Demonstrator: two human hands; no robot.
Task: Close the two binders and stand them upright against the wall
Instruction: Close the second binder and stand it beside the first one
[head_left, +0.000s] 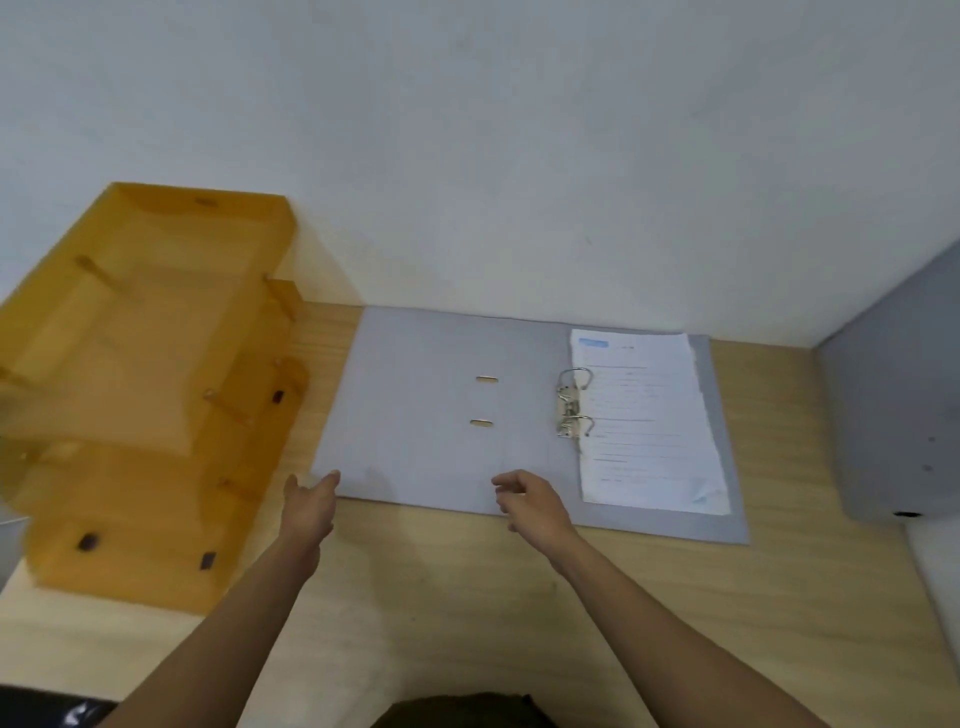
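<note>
Light wood-grain desk set against a plain white wall.

Item 1: grey cardboard lever-arch binder, lying flat and open on the desk, its far edge close to the wall. Left cover bare, with two small slots near the spine. Silver metal ring mechanism fixed to the right half, rings shut through a stack of white printed paper sheets, corners of the stack ragged and slightly curled.

Item 2: grey binder or box at the right edge of the desk, only partly in view; whether it is a second binder cannot be told for certain.

Item 3: translucent amber plastic stacked letter tray, several tiers, on the left of the desk by the wall, blurred.

Left hand: open, fingers extended, tips at the near left corner of the open binder's cover, gripping nothing.

Right hand: loosely open, fingers curled, above the near edge of the binder by the spine; contact cannot be told.
</note>
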